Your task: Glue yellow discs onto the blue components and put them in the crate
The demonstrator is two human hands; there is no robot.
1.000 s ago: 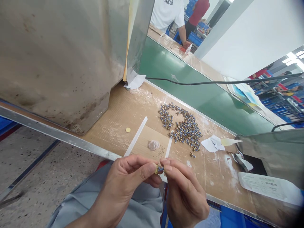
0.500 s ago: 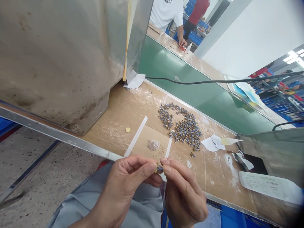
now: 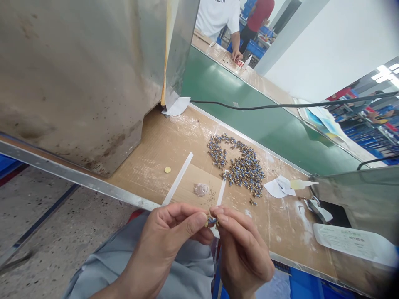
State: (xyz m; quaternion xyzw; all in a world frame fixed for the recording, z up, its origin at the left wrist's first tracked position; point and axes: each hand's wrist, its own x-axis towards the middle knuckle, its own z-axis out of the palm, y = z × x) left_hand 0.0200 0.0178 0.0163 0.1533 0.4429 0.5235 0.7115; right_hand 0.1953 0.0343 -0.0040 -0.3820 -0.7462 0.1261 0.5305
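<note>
Between the fingertips of both hands, over the bench's front edge, is a small blue and brass-coloured part point(image 3: 212, 221). My left hand point(image 3: 174, 232) pinches its left end between thumb and fingers. At the other end, my right hand point(image 3: 240, 245) is closed on it with thumb and forefinger. Beyond the hands lies a pile of similar small blue and brass parts point(image 3: 246, 166). A small clear round dish point(image 3: 201, 189) sits on a cardboard piece, with tiny bits scattered beside it.
A large metal housing point(image 3: 77, 83) takes up the left side. A green belt point(image 3: 237, 95) runs behind the cardboard-covered bench point(image 3: 149, 153). At right lie paper scraps point(image 3: 278, 186), a pointed-tip bottle point(image 3: 301, 184) and a white bottle point(image 3: 352, 243). A co-worker point(image 3: 218, 18) sits across.
My right fingertips have shifted slightly right, and more of the blue and brass part shows between my hands. My left hand has hardly moved.
</note>
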